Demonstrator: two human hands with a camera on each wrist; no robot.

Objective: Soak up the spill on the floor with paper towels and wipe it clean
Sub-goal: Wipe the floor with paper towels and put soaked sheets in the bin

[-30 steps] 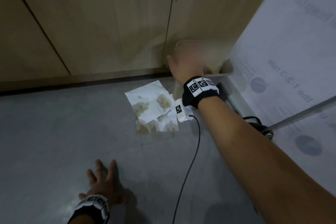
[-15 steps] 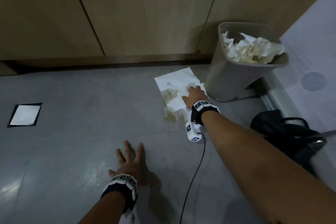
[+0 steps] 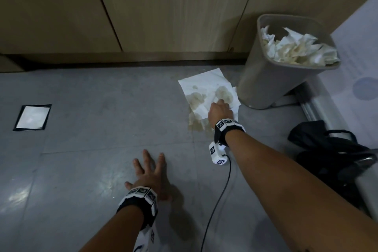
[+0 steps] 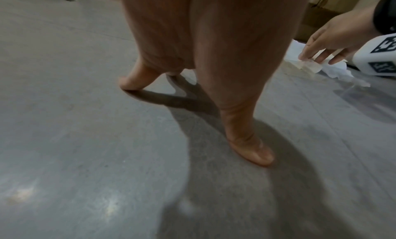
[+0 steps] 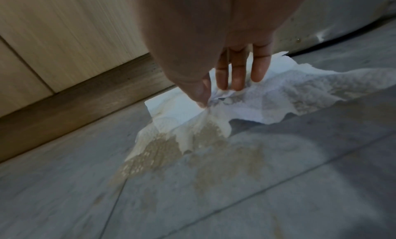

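Note:
White paper towels (image 3: 206, 90) with brown wet stains lie on the grey floor beside the bin. My right hand (image 3: 219, 109) is on them, and in the right wrist view its thumb and fingers pinch a raised fold of the paper towels (image 5: 214, 114). A thin brown spill film (image 5: 214, 168) spreads on the floor in front of the towels. My left hand (image 3: 150, 172) is spread flat on the floor nearer to me, and the left wrist view shows its fingertips (image 4: 255, 153) pressing the tile, holding nothing.
A grey waste bin (image 3: 266, 80) full of crumpled used towels stands right of the spill, against wooden cabinet doors (image 3: 163, 10). A black bag (image 3: 335, 153) lies at the right. A white floor plate (image 3: 32, 117) sits far left. A cable (image 3: 218, 200) trails from my right wrist.
My right hand came down from the bin onto the stained towels and now pinches them up. My left hand stayed planted on the floor.

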